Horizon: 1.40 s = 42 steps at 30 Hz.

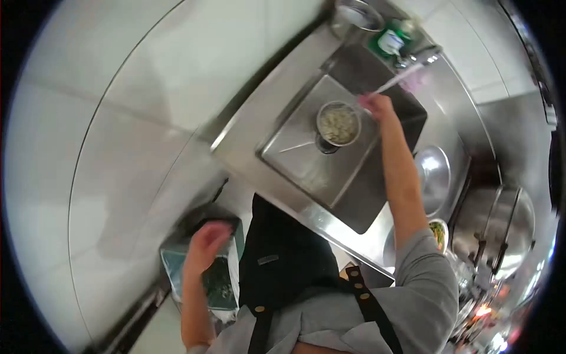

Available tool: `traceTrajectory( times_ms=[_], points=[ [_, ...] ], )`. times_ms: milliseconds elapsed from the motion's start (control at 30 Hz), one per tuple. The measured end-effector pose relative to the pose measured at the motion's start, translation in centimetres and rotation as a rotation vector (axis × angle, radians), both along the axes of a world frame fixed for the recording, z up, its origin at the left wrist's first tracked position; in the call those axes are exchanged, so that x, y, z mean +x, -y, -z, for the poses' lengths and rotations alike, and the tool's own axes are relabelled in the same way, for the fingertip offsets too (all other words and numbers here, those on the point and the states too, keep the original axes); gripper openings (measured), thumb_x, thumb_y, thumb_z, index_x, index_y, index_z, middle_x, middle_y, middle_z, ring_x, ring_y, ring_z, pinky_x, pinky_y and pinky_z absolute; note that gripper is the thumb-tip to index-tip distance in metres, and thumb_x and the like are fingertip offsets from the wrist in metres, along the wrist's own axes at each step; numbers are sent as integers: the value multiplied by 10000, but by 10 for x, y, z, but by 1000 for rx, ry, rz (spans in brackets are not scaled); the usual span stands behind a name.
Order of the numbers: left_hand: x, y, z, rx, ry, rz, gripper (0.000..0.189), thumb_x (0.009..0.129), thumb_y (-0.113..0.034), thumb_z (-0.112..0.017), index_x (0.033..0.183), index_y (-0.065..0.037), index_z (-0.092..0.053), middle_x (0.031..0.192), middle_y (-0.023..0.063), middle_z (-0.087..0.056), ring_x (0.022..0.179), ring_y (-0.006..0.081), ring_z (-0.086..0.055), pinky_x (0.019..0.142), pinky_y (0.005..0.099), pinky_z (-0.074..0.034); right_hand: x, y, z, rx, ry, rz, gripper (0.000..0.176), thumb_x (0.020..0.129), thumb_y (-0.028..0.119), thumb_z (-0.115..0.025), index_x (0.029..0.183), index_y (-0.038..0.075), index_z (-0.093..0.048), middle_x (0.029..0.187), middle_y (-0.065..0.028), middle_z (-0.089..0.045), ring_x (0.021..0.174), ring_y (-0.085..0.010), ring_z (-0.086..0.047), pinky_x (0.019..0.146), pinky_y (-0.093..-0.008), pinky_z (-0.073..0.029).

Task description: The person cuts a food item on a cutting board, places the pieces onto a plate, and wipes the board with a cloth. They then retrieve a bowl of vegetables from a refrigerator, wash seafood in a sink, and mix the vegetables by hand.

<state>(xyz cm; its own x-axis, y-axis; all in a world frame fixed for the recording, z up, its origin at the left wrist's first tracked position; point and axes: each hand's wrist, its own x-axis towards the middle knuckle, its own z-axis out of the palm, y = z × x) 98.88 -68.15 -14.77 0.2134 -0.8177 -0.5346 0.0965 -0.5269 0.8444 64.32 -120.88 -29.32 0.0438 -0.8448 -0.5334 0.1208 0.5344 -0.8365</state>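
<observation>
A round metal container [321,124] holding pale, chopped-looking pieces of food [338,124] sits in the stainless steel sink [295,156]. Just beyond its right side is my right hand [377,105], fingers closed around the near end of a slim pale bar [398,81]. The bar runs back to the faucet [421,57] and looks like its spout, though it is blurred. My left hand [211,239] hangs over a lined bin [221,280] at lower left; motion smears its fingers.
Behind the sink stand a green soap bottle [389,42] and a metal pot [356,17]. A pink item [415,79] lies by the faucet. On the right are a metal bowl [432,180], a bowl of green and orange food [437,233], a large pot [495,221] and a flame [483,310].
</observation>
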Motion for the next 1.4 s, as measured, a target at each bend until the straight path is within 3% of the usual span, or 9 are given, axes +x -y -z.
traceTrajectory(
  times_ms=[100, 167, 233, 333, 433, 800, 867, 1000, 1400],
  points=[
    [-60, 173, 1, -331, -101, 227, 187, 853, -88, -589, 1021, -10, -564, 947, 58, -616, 886, 126, -584, 798, 253, -468, -17, 37, 57, -902, -140, -599, 144, 847, 69, -500, 938, 11, -596, 858, -150, -577, 895, -352, -582, 787, -478, -476],
    [-95, 276, 47, -442, 74, 472, 216, 852, -137, -605, 1021, -10, -563, 966, 82, -614, 926, 149, -589, 796, 283, -480, 20, 45, 23, -435, 269, 242, 175, 872, 120, -442, 985, 50, -556, 884, -135, -549, 801, -357, -551, 758, -482, -459],
    [-143, 372, 95, -323, -88, 534, 171, 827, -112, -593, 963, -12, -562, 907, 71, -600, 821, 176, -585, 709, 312, -485, -28, 83, 113, -519, 1261, -520, 218, 889, 135, -424, 1067, 60, -523, 975, -137, -542, 738, -336, -514, 733, -446, -450],
    [-192, 454, 128, 174, -559, -19, 139, 798, -97, -551, 919, -30, -558, 829, 100, -592, 737, 230, -575, 635, 340, -475, 10, 35, 55, -167, 50, 338, 230, 891, 112, -412, 1068, 36, -537, 956, -143, -556, 789, -315, -541, 731, -456, -447],
    [-261, 523, 150, -29, -659, -277, 157, 782, -130, -560, 905, -34, -576, 794, 136, -592, 735, 265, -578, 630, 368, -471, 12, 31, 7, -126, 746, 859, 238, 897, 95, -405, 1079, 34, -545, 946, -138, -567, 825, -301, -563, 735, -448, -460],
    [-273, 522, 182, -242, 833, 1007, 317, 752, -157, -577, 1028, -1, -583, 1019, 232, -600, 988, 352, -579, 813, 422, -468, -14, -106, 31, -201, -647, -169, 522, 747, 134, -569, 1255, 51, -482, 1238, -229, -499, 1177, -355, -464, 951, -418, -399],
    [-256, 492, 210, -174, 665, 1129, 427, 770, -233, -624, 1132, -19, -544, 1149, 217, -558, 1132, 357, -495, 939, 425, -410, 9, -155, -16, 291, -1274, -1169, 544, 748, 159, -566, 1275, 97, -448, 1358, -261, -334, 1264, -478, -274, 1015, -585, -261],
    [-265, 451, 230, -219, 1045, 1331, 706, 757, -435, -659, 1353, -203, -359, 1502, 78, -17, 1350, 363, -135, 983, 655, -246, 5, -263, -29, -149, -1198, -329, 426, 738, 196, -592, 1143, 70, -549, 1273, -250, -417, 1133, -445, -463, 843, -505, -475],
    [-244, 508, 313, -373, 1054, 1178, 242, 776, -130, -619, 1007, -57, -629, 1002, 169, -605, 942, 330, -570, 817, 399, -456, -42, -382, -134, -289, -948, 330, 252, 727, -11, -596, 976, 25, -613, 906, -132, -597, 794, -292, -611, 699, -357, -500]
  ],
)
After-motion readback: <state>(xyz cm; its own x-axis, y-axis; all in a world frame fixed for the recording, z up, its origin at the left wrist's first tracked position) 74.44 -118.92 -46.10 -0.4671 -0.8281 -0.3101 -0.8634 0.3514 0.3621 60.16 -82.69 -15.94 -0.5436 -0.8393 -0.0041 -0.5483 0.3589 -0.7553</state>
